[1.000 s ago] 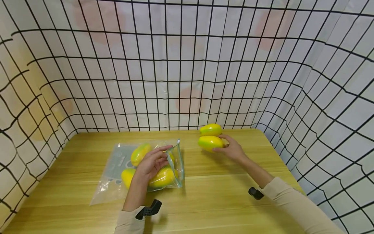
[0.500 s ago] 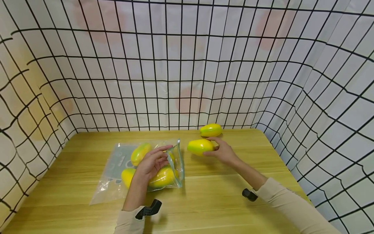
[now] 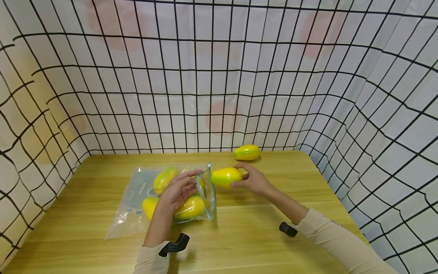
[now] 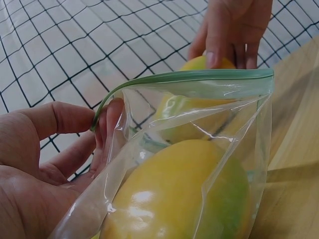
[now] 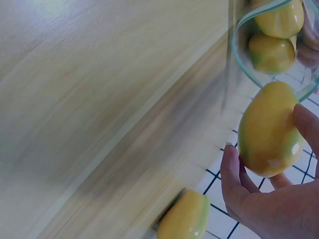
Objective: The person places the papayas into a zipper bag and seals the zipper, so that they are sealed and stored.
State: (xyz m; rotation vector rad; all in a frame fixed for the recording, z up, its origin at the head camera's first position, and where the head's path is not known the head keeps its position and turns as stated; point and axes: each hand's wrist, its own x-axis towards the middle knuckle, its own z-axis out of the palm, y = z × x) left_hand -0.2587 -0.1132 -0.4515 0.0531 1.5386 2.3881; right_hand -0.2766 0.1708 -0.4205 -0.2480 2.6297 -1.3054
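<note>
Between the side edges of the bench (image 3: pixel 253 236), the right hand (image 3: pixel 254 181) is gripping a fruit (image 3: pixel 226 177) at the bag (image 3: pixel 139 190) the left hand (image 3: pixel 175 195) is pinching, bagging seemingly needing a leftward push.

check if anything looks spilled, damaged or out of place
Nothing stands out: no spill or damage shows. The left hand holds the open plastic bag, the right hand holds a yellow fruit beside it, and a loose fruit lies near the back edge of the table.
</note>
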